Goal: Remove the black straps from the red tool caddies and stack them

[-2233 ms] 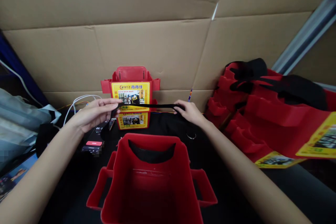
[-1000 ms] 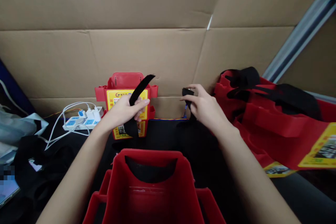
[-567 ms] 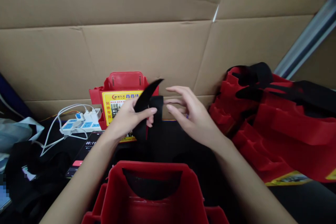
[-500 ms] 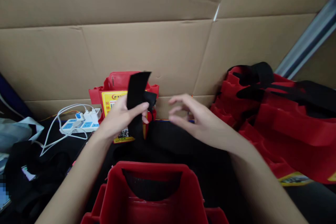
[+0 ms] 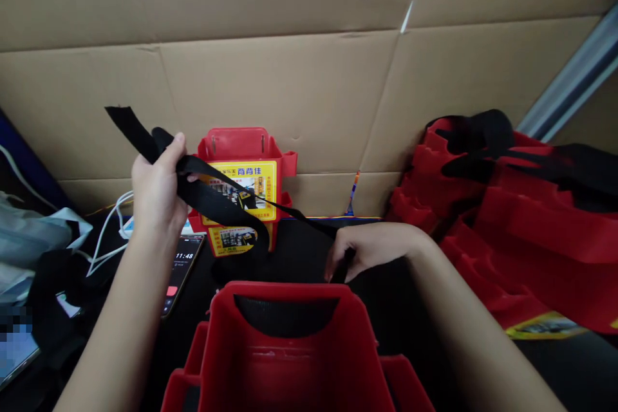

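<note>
A: What have the hands got hold of?

B: The left hand (image 5: 157, 190) is raised, fingers curled closed around a black strap (image 5: 212, 196). One end of the strap sticks up and out past the knuckles; the rest runs down in a slant to the right hand (image 5: 360, 251).

A: And the right one?

B: It sits low, just behind the far rim of the near red bin (image 5: 290, 354), fingers bent downward and pinched on the lower end of the strap. Part of the grip is hidden, but the strap ends in those fingers.

A: Is the strap taut?

B: One length looks fairly straight between the hands. A second length droops in a loop below the left hand.

A: What lies beyond the near red bin?

B: Straight behind it, against the cardboard wall (image 5: 290, 77), stand stacked red bins with yellow labels (image 5: 241, 190). The strap crosses in front of them.

A: To the sides?

B: Left of the near red bin a phone (image 5: 181, 267) lies on the dark tabletop (image 5: 299, 244) with its screen lit, and behind it are white cables (image 5: 109, 228). To the right of the bin is a heap of red bins (image 5: 506, 225) with black straps draped over them. A pen (image 5: 353, 190) leans at the foot of the wall, between the labelled bins and that heap.
</note>
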Tool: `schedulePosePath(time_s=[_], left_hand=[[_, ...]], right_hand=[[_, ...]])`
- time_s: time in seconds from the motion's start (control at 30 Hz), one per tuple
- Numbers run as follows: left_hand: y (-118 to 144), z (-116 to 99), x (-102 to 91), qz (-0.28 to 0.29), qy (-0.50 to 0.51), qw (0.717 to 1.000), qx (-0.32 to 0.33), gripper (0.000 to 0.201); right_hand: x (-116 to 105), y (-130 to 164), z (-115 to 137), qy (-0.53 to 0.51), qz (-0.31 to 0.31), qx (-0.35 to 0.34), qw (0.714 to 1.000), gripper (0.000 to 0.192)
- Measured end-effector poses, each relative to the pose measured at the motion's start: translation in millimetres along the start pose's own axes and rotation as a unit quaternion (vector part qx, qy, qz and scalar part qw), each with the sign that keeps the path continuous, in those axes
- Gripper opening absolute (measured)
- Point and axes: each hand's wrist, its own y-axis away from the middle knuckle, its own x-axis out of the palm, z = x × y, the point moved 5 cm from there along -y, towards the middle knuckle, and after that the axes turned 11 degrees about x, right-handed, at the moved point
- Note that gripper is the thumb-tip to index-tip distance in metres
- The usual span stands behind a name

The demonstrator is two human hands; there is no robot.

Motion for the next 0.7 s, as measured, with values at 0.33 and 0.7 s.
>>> schedulePosePath(time_s=[0.33, 0.7], left_hand=[[49.1, 17.3, 25.1, 0.505, -0.339, 0.775, -0.170, 0.048], [78.8, 34.8, 44.3, 0.630, -0.346, 0.679, -0.149, 0.026]], right_hand=[[-31.8, 40.2, 36.3, 0.239, -0.407, 0.003, 0.882, 0.033], [-22.0, 32.6, 24.8, 0.035, -0.279, 0.068, 0.957, 0.020]])
